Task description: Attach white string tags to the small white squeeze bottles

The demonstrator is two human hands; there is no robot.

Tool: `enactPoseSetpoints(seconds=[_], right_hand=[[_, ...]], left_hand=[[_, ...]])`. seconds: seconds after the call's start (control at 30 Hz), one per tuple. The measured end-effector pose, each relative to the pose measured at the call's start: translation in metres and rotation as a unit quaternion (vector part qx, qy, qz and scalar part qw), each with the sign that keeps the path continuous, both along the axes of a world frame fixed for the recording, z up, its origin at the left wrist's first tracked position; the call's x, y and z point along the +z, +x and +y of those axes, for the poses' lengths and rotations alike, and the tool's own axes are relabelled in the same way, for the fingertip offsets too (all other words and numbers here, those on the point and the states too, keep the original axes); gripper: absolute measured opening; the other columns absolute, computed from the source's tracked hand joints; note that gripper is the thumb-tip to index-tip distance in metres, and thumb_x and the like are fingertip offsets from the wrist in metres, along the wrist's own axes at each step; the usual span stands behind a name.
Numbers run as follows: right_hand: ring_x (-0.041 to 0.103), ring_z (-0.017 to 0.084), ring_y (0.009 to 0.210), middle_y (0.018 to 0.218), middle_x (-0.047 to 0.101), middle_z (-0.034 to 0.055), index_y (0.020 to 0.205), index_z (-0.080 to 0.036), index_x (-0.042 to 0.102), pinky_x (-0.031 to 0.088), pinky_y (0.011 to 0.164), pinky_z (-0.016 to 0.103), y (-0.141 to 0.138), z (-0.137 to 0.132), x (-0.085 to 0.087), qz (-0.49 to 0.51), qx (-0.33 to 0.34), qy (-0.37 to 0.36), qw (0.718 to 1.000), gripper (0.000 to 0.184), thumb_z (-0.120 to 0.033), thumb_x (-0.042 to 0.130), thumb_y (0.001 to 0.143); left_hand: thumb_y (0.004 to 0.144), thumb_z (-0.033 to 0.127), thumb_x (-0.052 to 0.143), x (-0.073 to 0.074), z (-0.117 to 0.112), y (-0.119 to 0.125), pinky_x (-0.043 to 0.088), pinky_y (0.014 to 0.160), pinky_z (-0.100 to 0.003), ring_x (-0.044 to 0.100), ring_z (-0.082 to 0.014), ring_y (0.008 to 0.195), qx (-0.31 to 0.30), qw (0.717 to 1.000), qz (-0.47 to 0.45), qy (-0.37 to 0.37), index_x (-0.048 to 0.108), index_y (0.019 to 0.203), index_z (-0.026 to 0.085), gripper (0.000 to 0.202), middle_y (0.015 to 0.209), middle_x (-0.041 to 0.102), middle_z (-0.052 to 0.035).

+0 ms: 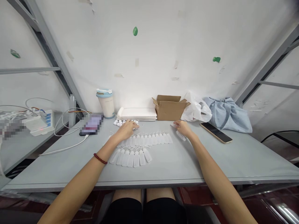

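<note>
My left hand (127,129) reaches over the far end of the tag rows with its fingers bent together. Beside its fingertips lies a pile of small white pieces (118,123); what the fingers hold is too small to make out. My right hand (183,128) pinches a small translucent tag (173,125) at its fingertips. Another translucent tag (180,136) lies under that hand. On the table, a long row of frosted tags with white strings (153,139) stretches between my hands. A shorter row of the same tags (133,158) lies nearer to me, partly overlapping in a fan.
Behind the hands stand a lidded cup (106,104), a stack of white sheets (139,114), an open cardboard box (170,110) and a white plastic bag (197,110). A phone (216,133) and blue cloth bag (227,115) lie right; a cabled phone (92,124) lies left.
</note>
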State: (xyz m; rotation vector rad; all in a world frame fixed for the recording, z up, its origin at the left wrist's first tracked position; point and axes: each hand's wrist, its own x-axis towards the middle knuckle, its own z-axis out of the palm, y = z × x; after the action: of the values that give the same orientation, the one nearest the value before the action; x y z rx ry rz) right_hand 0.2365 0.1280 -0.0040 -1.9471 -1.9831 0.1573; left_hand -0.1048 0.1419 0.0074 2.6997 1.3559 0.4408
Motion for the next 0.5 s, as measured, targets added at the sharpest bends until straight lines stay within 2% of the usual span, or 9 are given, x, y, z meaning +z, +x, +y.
enactPoseSetpoints(seconds=[0.13,0.27,0.5], right_hand=[[0.059,0.022,0.099,0.107,0.065,0.0161,0.11,-0.01,0.06,0.04,0.082,0.027,-0.005,0.001,-0.004,0.004,0.013,0.006,1.0,0.034,-0.006,0.046,0.079],[0.058,0.022,0.1,0.109,0.063,0.017,0.109,-0.009,0.059,0.04,0.084,0.028,-0.008,0.0,-0.007,0.01,0.022,0.015,1.0,0.033,-0.006,0.048,0.078],[0.057,0.021,0.1,0.11,0.061,0.0146,0.114,-0.012,0.056,0.041,0.085,0.03,-0.019,-0.003,0.001,0.048,0.031,0.061,0.997,0.035,-0.008,0.047,0.08]], left_hand=[[0.066,-0.001,0.04,-0.004,0.0,0.001,0.042,0.084,-0.035,0.05,-0.024,0.097,0.009,1.0,0.001,-0.016,0.069,0.101,0.02,0.05,0.105,0.064,-0.0082],[0.067,-0.002,0.04,-0.005,0.002,0.0,0.042,0.087,-0.036,0.05,-0.0254,0.101,0.021,1.0,-0.007,-0.011,0.069,0.098,0.017,0.046,0.104,0.064,-0.0105],[0.07,0.001,0.035,0.006,0.004,0.001,0.04,0.097,-0.036,0.053,-0.0226,0.108,0.052,0.995,-0.088,0.022,0.067,0.105,0.015,0.049,0.109,0.066,-0.0067]])
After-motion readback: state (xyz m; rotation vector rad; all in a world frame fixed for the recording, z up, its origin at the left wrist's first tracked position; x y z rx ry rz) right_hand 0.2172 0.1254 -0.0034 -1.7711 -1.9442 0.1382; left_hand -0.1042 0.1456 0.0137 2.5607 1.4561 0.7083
